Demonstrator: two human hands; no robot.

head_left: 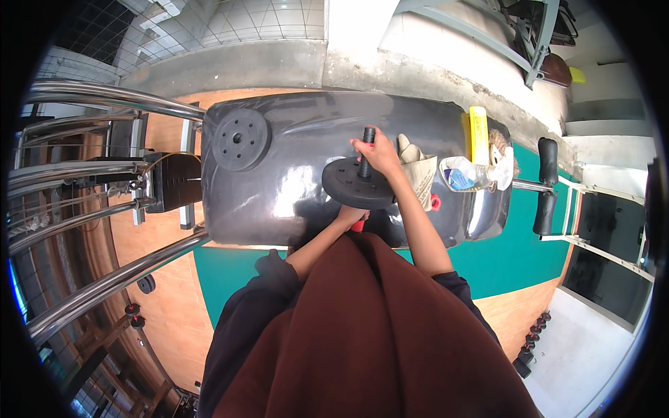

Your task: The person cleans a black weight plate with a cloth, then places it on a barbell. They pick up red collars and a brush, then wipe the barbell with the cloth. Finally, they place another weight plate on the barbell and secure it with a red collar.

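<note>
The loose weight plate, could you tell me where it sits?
In the head view, the loose weight plate lies flat on the black padded bench's left end, beside the chrome bars.

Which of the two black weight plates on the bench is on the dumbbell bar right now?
The nearer weight plate, threaded on the bar under the right hand. The other plate lies flat and alone at the bench's left end.

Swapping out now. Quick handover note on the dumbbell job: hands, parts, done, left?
Right hand grips the threaded top of the dumbbell bar, held upright over the black bench.
Left hand holds the bar's red lower end, under the plate.
Done: one black plate is on the bar.
Left: second plate lies flat on the bench, far left. No collar visible on the bar.
</note>
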